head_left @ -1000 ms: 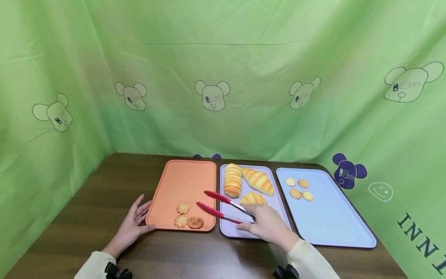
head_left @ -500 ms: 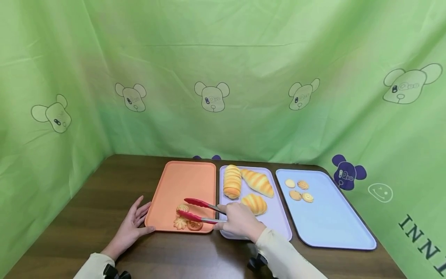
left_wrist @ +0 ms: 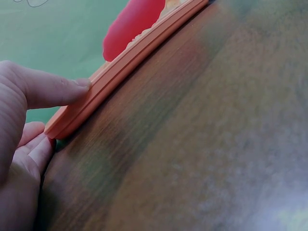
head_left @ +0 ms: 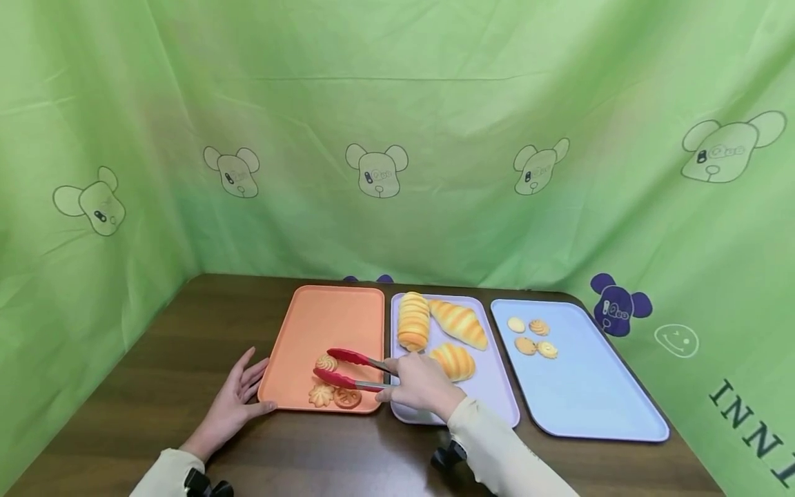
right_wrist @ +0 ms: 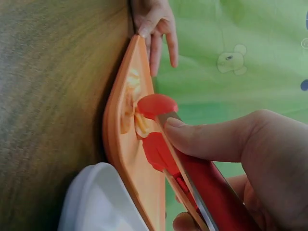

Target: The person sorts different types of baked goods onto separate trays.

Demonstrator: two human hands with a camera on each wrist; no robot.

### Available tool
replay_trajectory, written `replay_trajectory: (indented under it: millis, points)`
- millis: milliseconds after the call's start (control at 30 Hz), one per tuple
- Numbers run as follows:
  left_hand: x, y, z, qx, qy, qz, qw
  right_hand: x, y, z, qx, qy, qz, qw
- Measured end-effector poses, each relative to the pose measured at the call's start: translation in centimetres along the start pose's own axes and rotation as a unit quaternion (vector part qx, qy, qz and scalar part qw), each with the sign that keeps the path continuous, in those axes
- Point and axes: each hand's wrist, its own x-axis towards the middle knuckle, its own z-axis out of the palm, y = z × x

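Red-tipped tongs (head_left: pixel 354 369) are held in my right hand (head_left: pixel 425 386), thumb and fingers around the handles. The parted tips lie over the orange tray (head_left: pixel 335 317), on either side of a round swirled cookie (head_left: pixel 326 362); whether they touch it I cannot tell. Nearer the front rim lie a flower-shaped cookie (head_left: pixel 321 395) and a pretzel-shaped one (head_left: pixel 348 398). My left hand (head_left: pixel 226 411) rests at the tray's front left corner, fingers extended along the side; in the left wrist view its thumb (left_wrist: pixel 62 91) presses on the rim.
The purple tray (head_left: pixel 491 386), right of the orange one, holds three breads: a roll (head_left: pixel 414 321), a long striped one (head_left: pixel 459 322) and a shorter one (head_left: pixel 453 361). Farther right, a blue tray (head_left: pixel 596 386) bears several small cookies. A green curtain (head_left: pixel 385 235) stands behind the table.
My right hand has moved left with the tongs from above the purple tray to the orange tray, and the tips now straddle the swirled cookie. The left hand has stayed at the tray corner.
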Motion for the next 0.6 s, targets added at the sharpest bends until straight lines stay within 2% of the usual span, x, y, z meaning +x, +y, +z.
replay_trajectory:
  millis: [300, 600]
  points:
    - [0.11, 0.06, 0.15, -0.002, 0.0, -0.005, 1.0, -0.17, 0.07, 0.81, -0.003, 0.021, 0.004, 0.9998]
    - [-0.03, 0.16, 0.11, -0.004, 0.001, -0.003, 1.0, -0.17, 0.03, 0.79, 0.005, 0.035, 0.003, 0.9994]
